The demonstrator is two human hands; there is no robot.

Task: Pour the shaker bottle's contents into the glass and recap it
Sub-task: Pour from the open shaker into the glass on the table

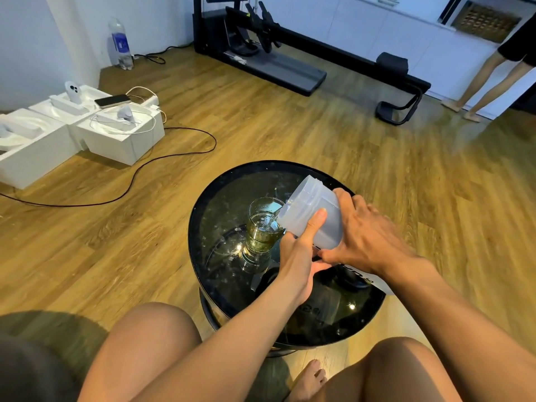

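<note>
A translucent white shaker bottle (311,204) is tilted to the left, its open threaded mouth over a clear glass (262,227). The glass stands on a round black glass-topped table (208,204) and holds clear liquid. My left hand (298,256) grips the bottle from below, thumb up along its side. My right hand (368,236) wraps around its lower end from the right. A dark round shape that may be the cap (269,281) lies on the table under my left wrist, partly hidden.
White open boxes (87,129) with a phone and cables sit on the wooden floor at left, and a black cable (139,169) trails toward the table. A plastic water bottle (120,44) stands by the wall. A black exercise machine (275,59) and a standing person's legs (490,82) are behind.
</note>
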